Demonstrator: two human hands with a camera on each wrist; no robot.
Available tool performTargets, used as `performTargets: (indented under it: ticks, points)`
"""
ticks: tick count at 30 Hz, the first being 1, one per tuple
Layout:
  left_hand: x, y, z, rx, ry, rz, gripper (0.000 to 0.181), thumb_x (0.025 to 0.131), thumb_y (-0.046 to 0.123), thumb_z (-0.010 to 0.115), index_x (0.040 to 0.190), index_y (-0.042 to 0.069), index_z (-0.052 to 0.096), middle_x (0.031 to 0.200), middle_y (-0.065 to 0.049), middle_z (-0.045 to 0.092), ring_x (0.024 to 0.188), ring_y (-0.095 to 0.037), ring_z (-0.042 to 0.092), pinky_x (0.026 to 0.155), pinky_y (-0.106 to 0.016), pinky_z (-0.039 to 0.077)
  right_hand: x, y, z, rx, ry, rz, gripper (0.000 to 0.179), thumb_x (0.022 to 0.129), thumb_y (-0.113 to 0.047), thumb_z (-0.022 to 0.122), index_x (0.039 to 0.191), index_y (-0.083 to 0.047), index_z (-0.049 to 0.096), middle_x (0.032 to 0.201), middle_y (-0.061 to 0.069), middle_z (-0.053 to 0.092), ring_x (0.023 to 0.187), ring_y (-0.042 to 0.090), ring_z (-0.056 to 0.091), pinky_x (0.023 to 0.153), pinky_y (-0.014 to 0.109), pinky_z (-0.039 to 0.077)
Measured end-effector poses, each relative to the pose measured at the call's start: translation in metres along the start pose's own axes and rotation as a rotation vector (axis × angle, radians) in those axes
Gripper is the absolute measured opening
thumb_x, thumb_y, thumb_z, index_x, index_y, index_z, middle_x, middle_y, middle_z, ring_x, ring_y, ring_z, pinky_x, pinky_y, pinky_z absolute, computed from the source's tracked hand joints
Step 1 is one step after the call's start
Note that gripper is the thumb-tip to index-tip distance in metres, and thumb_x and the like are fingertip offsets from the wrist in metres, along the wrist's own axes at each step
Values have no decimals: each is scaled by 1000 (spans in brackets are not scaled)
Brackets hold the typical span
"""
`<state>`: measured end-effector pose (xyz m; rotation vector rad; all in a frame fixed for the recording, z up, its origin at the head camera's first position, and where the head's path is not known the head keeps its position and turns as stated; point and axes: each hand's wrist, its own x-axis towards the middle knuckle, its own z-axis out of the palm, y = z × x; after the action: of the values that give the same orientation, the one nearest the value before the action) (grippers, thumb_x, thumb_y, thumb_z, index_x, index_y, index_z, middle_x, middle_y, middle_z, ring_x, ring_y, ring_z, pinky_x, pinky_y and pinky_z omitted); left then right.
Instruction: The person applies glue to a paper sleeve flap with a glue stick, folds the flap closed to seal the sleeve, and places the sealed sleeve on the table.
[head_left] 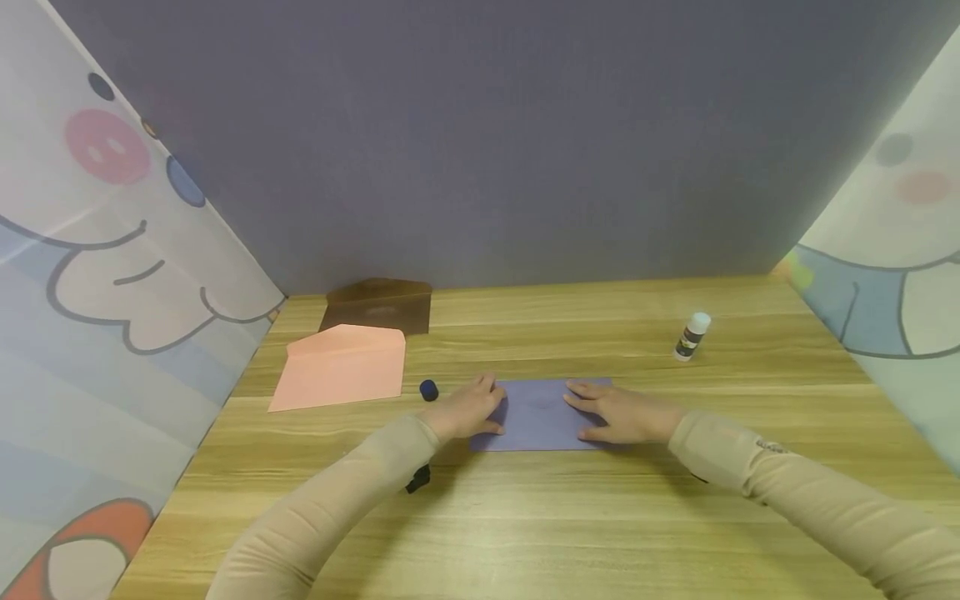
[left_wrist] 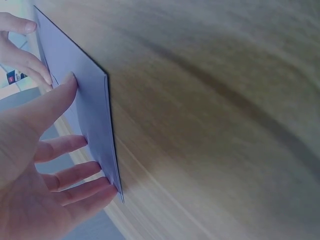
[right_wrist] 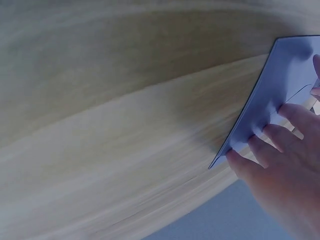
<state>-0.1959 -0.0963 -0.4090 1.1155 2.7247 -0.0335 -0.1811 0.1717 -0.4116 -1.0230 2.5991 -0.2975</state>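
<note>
L hand (head_left: 467, 410) & R hand (head_left: 628, 415), fingers spread, press the purple envelope (head_left: 536, 421); looks like smoothing step, next move prob. needs even pressure w/ both.

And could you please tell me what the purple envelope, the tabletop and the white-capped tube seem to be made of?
Purple envelope: likely matte paper or thin card, given its crisp, thin edges.
Tabletop: wood or printed laminate with a soft sheen; the streaked grain fits either.
White-capped tube: probably smooth plastic, judging by its evenly pale, rounded cap.
</note>
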Motion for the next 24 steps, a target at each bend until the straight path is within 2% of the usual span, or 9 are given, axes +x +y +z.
performTargets:
  ticks: [15, 19, 24]
  points:
    - [1, -1, -1, -6, 2, 5, 55, 79, 38, 62, 118, 0, 51, 107, -11, 44, 96, -19, 44, 82, -27, 44, 1, 1, 2, 25, -13, -18, 68, 86, -43, 51, 135, -1, 32, 143, 19, 21, 128, 39, 21, 101, 53, 22]
    - [0, -1, -1, 0, 0, 5, 55, 79, 39, 62, 118, 1, 51, 108, -11, 44, 97, -19, 45, 83, -27, 43, 5, -6, 3, 6, -32, -31, 67, 86, -45, 50, 137, -5, 31, 144, 16, 21, 130, 37, 18, 102, 54, 20]
    - [0, 0, 0, 7, 1, 4, 56, 79, 39, 62, 118, 1, 51, 109, -11, 44, 98, -20, 45, 85, -27, 43, 18, -20, 5, -6, -48, -73, 68, 87, -46, 48, 137, -5, 30, 144, 13, 21, 131, 34, 18, 104, 52, 18]
